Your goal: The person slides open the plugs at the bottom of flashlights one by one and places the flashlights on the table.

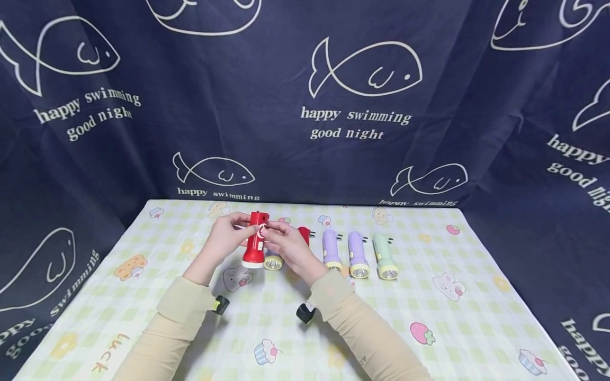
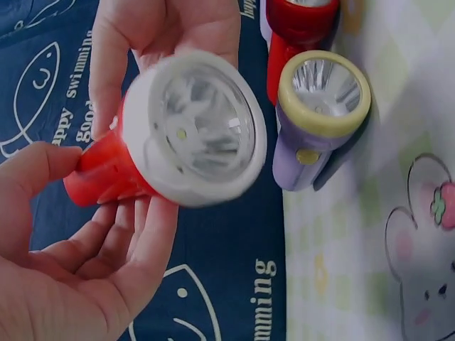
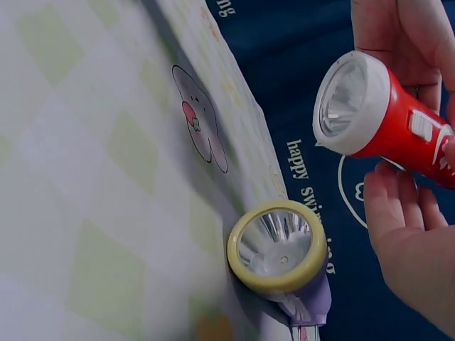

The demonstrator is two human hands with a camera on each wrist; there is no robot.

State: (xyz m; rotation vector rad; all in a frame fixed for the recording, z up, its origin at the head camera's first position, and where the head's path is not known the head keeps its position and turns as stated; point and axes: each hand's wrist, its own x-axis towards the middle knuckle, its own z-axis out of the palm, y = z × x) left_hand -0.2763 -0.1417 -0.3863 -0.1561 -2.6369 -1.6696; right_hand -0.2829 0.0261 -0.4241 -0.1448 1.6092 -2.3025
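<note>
A red flashlight (image 1: 256, 241) with a white rim is held up over the table, its lens end pointing down and toward me. My left hand (image 1: 226, 235) grips its body from the left, the thumb on the near face. My right hand (image 1: 290, 243) holds it from the right, the thumb on the body near the tail. In the right wrist view the red flashlight (image 3: 398, 117) shows a white slide switch on its side. The left wrist view looks into the clear lens of the same flashlight (image 2: 202, 131).
Behind my hands stands a purple flashlight (image 1: 274, 262) with a yellow rim, then a red flashlight (image 1: 303, 233) partly hidden. Farther right are a purple flashlight (image 1: 330, 246), another purple flashlight (image 1: 357, 251) and a green flashlight (image 1: 383, 251). A checked cloth (image 1: 457, 323) covers the table; a dark curtain (image 1: 281, 116) hangs behind.
</note>
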